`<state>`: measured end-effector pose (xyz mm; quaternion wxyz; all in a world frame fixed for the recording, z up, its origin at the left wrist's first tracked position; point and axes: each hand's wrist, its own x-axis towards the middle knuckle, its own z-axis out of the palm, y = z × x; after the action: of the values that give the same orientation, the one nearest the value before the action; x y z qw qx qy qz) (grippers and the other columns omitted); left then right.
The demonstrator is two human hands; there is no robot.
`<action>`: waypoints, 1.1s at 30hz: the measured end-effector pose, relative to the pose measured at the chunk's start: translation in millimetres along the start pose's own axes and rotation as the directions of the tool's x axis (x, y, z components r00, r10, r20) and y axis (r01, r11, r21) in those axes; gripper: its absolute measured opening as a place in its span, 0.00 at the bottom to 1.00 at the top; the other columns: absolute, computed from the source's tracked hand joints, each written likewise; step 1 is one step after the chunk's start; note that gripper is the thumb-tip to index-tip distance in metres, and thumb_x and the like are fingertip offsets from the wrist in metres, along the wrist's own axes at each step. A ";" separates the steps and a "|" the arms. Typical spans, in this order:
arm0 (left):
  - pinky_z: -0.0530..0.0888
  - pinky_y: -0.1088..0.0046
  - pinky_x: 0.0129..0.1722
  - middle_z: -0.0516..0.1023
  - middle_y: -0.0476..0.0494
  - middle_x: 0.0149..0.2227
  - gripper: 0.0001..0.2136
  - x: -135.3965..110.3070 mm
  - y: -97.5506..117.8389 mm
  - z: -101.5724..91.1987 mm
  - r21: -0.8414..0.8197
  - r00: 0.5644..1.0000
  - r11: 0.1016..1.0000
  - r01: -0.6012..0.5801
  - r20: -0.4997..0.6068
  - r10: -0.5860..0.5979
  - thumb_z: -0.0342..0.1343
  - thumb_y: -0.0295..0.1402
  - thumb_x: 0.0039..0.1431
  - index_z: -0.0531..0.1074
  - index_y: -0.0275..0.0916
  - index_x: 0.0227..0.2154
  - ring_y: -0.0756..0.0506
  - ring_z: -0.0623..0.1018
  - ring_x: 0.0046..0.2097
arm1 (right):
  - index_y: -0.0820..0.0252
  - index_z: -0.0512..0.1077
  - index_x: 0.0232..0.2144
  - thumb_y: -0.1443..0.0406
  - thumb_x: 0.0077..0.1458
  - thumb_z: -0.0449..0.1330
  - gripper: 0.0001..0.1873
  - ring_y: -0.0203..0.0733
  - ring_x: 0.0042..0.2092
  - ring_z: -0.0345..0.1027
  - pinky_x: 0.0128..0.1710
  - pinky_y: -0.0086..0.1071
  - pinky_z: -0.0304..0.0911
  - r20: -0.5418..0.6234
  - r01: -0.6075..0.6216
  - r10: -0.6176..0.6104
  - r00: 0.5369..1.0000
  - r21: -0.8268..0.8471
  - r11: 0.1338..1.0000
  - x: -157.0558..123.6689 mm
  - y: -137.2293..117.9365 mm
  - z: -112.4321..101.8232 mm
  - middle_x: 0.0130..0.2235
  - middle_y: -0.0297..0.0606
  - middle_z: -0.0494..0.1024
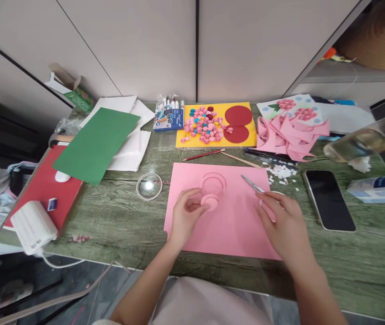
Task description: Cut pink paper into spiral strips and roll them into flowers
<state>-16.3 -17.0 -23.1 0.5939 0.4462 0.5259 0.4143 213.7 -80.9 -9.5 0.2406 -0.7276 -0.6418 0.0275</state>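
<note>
Pinched between the thumb and fingers of my left hand (187,214) is a pink paper spiral (210,201), its coil hanging loose in rings above the fingertips. My right hand (282,221) is closed round the handles of a pair of scissors (252,184), whose blades point up and to the left. Both hands are over a pink paper sheet (233,230) on the table. Just beyond the sheet lie a red pencil (203,155) and a thin wooden stick (241,160).
At the back, a yellow sheet (219,140) bears several small paper rosettes (206,126) and two red circles (238,116). Pink paper offcuts (290,135), white scraps (282,173) and a phone (330,201) lie right; a tape roll (149,186) and green sheet (95,144) left.
</note>
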 end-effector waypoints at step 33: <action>0.76 0.65 0.44 0.77 0.36 0.45 0.17 27.7 3.0 5.3 -0.018 0.988 0.992 0.128 0.094 -0.126 0.59 0.31 0.51 0.71 0.34 0.45 0.43 0.78 0.45 | 0.61 0.70 0.43 0.64 0.57 0.54 0.12 0.45 0.40 0.67 0.43 0.42 0.65 0.224 -0.165 0.075 0.972 0.416 0.894 42.5 -41.7 41.9 0.40 0.43 0.71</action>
<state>-8.2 10.0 -27.0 0.6482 0.4234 0.5200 0.3609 168.1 -24.9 -19.0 0.3271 -0.6878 -0.5946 0.2578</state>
